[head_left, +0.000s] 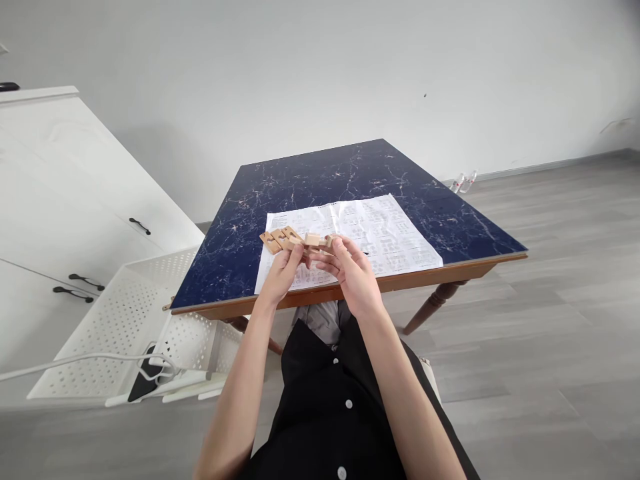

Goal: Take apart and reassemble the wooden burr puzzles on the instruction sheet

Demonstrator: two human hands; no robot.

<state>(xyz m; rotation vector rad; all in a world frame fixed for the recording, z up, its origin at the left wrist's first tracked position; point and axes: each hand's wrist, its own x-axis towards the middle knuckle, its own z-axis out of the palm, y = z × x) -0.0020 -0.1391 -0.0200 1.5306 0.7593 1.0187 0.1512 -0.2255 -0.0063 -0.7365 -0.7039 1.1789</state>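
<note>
Above the near part of a printed paper sheet (385, 230), both hands are closed on small light wooden block pieces (313, 239). My left hand (284, 272) pinches them from the left, with the thumb on top. From the other side my right hand (357, 275) grips the right end, its thumb also above. Whether the held blocks are joined together I cannot tell, because the fingers cover parts of them. Just left of the hands, several flat wooden pieces with cut-out notches (271, 242) lie side by side on the sheet.
The sheet rests on a dark blue marble-patterned table (310, 177) with a wooden edge. A white cabinet (75, 193) and a white perforated basket (95, 340) with a cable stand at the left. Clear bottles (468, 181) are on the floor behind the table's right side.
</note>
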